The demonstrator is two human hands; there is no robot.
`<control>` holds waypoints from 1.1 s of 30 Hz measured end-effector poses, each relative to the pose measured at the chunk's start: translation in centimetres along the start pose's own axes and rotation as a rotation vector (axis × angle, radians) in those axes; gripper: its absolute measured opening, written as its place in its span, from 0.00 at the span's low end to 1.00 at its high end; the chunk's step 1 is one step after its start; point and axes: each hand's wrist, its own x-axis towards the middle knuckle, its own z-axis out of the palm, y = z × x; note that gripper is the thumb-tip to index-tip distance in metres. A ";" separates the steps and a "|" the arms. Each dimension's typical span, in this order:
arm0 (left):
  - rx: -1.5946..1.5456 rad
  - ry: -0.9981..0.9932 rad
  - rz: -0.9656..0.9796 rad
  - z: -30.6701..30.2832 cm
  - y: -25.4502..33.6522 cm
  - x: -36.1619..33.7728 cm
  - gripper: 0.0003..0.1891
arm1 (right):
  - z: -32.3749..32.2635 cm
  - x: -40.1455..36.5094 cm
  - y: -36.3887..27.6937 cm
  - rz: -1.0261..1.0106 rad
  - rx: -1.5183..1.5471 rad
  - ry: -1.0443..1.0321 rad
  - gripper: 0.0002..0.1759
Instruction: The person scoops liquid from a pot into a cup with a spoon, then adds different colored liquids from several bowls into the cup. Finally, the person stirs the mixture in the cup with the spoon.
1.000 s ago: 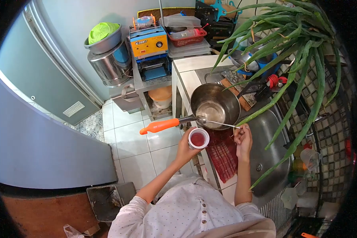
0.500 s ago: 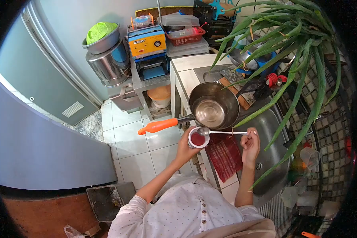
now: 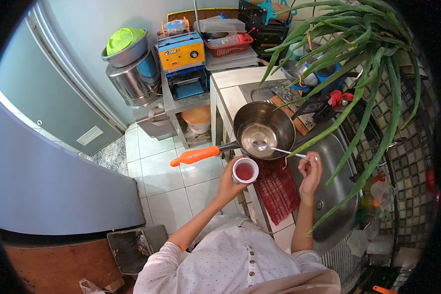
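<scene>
Spoon of silvery metal (image 3: 281,151), best level, is being held by right fingers (image 3: 312,159), round white cup (image 3: 245,171) by left fingers (image 3: 230,168).

This is a small, crowded kitchen, seemingly in a home. Just beyond the right hand (image 3: 309,174) is a steel pot (image 3: 264,131) with an orange handle, and to that hand's right is a stainless steel sink (image 3: 330,186) with a drain, set against a wall of small tiles (image 3: 402,181). Above the hand hang long green leaves like spring onions (image 3: 387,54), with bowls (image 3: 301,73) behind them. Farther off, beyond the left hand (image 3: 232,181), a red basket (image 3: 230,46) and stacked plastic lids crowd a shelf beside a yellow-and-blue cup sealer (image 3: 181,54).
</scene>
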 end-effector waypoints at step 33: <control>-0.034 -0.025 0.017 -0.3 -0.3 0.3 0.37 | 0.2 -2.1 -2.6 -0.107 -0.082 -0.194 0.15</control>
